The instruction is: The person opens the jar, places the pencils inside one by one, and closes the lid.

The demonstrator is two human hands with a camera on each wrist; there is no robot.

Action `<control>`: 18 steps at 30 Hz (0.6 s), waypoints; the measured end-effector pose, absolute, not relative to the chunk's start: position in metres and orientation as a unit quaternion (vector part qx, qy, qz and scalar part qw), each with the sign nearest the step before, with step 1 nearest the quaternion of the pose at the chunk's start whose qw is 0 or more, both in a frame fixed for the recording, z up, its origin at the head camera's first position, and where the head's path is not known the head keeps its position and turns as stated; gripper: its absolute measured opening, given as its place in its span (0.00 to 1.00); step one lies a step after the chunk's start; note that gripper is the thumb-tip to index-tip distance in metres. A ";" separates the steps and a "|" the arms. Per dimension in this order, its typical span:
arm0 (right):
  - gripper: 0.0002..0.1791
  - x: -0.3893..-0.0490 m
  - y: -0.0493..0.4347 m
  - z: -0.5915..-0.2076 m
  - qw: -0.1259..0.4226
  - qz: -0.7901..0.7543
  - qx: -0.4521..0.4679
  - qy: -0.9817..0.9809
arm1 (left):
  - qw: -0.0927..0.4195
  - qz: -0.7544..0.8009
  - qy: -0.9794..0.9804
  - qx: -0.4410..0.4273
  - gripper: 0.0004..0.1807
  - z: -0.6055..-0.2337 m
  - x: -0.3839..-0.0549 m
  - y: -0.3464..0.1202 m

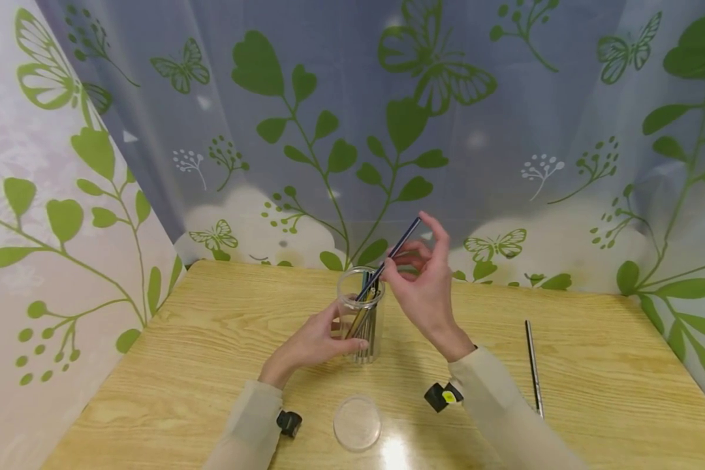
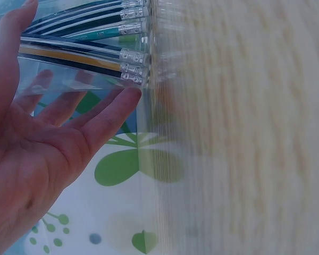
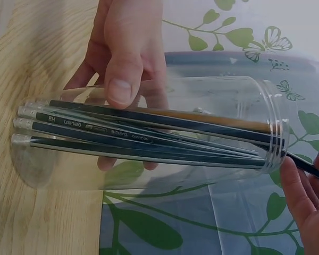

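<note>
A clear plastic jar (image 1: 379, 329) stands on the table with several pencils (image 3: 95, 127) inside, their eraser ends at the bottom. My left hand (image 1: 311, 341) grips the jar from the left, thumb across its near side. In the left wrist view, metal ferrules and white erasers show near the jar's base. Above the rim, my right hand (image 1: 427, 287) pinches a dark blue pencil (image 1: 405, 237) that slants up to the right. This pencil's lower part reaches into the jar among the others.
On the near side of the jar a round clear lid (image 1: 357, 423) lies flat on the wooden table (image 1: 223, 313). Another dark pencil (image 1: 532, 362) lies to the right, beside the right forearm. A patterned curtain (image 1: 329, 196) hangs directly behind the table.
</note>
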State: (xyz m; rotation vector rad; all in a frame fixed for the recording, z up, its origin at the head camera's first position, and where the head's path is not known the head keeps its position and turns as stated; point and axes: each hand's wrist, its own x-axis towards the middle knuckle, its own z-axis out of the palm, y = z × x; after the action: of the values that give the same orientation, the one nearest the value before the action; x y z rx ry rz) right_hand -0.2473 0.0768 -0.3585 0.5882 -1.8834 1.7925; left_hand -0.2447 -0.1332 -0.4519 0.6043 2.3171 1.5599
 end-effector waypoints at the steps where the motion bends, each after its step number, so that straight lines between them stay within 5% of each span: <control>1: 0.47 -0.248 0.077 -0.359 0.236 0.649 0.217 -0.690 | 0.141 0.540 0.803 0.209 0.46 -0.452 -0.245 -0.133; 18: 0.20 -0.250 0.086 -0.379 0.275 0.523 0.284 -0.755 | 0.132 0.530 0.811 0.209 0.45 -0.453 -0.245 -0.134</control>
State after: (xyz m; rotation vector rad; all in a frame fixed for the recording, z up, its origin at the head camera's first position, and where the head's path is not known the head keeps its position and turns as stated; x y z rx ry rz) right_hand -0.2503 0.0862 -0.3795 0.7633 -2.0284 1.4063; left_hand -0.2454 -0.1337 -0.4527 0.6053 2.3546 1.5370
